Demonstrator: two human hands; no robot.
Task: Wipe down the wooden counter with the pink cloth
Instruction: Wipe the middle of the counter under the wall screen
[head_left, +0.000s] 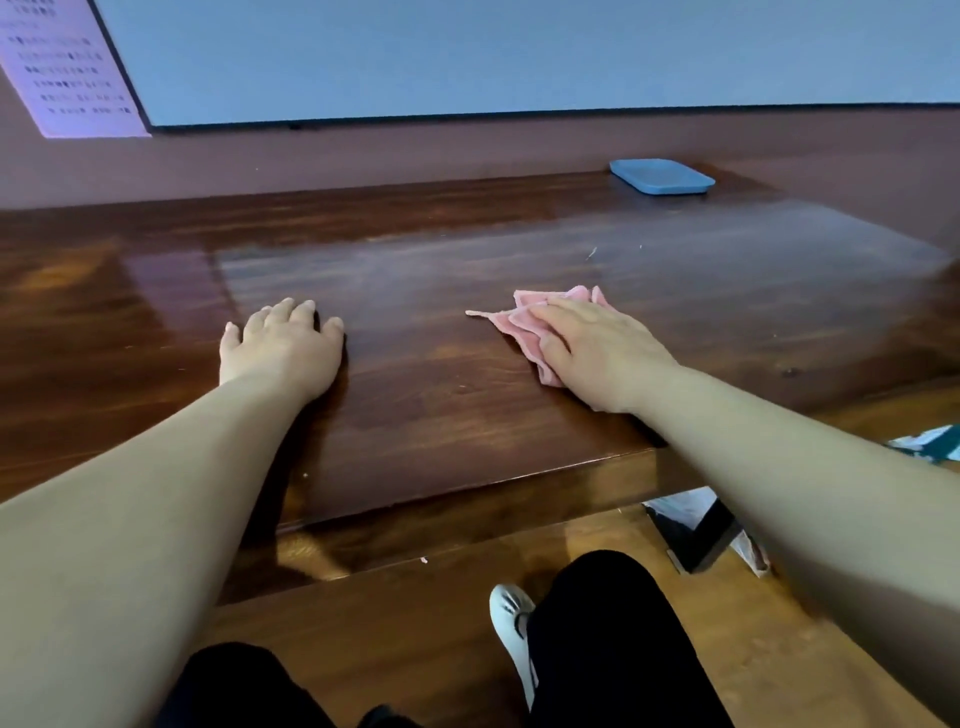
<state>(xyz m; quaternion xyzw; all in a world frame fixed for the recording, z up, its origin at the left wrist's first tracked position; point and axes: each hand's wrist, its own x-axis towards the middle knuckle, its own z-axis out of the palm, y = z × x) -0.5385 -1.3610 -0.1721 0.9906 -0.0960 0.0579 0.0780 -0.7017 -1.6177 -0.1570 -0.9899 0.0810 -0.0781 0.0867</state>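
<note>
Pink cloth (524, 325), glossy reddish-brown grained counter (467, 415), blue tray (662, 176), white shoe (511, 623).

Classroom: whiteboard (519, 57), posted notice (67, 67)

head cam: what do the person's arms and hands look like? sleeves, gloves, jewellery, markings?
Both forearms are bare as far up as the frame shows; no sleeve is in view. The left hand and right hand are ungloved, with no ring, watch, bracelet or marking visible. Nails look short and unpainted. Lower down, dark trousers and a white shoe are worn.
</note>
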